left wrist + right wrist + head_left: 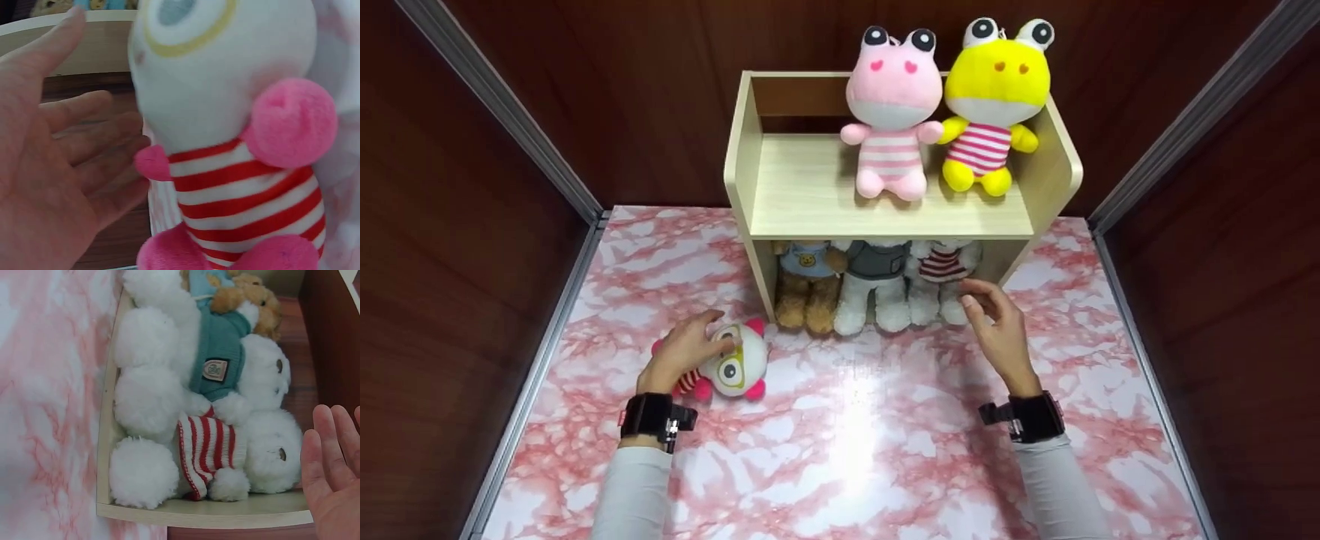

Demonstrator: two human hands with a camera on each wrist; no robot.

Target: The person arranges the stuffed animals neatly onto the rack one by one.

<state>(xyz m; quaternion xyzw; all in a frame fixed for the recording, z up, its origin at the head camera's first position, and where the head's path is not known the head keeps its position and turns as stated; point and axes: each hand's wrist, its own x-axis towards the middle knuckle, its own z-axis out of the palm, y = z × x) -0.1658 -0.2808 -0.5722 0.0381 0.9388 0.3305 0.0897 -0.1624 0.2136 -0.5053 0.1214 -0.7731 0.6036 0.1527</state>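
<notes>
A white plush toy (754,356) with yellow glasses, pink ears and a red-striped body lies on its back at the left. Over its body reaches my left hand (681,351), thumb and fingers spread; the left wrist view shows a gap between palm and plush toy (247,197). My right hand (999,330) is held before the shelf's lower right corner, fingers loosely bent and nothing in them. Nearest to it sits a white teddy bear (211,450) in a red-striped sweater. Beside that are a white bear (219,360) in a grey-green top and a brown bear (808,292) in blue.
A pale wooden two-tier shelf (810,217) stands at the back. On its upper board sit a pink frog plush (892,112) and a yellow frog plush (997,97). Dark wood panels (457,262) wall in the red-and-white marbled surface (810,465).
</notes>
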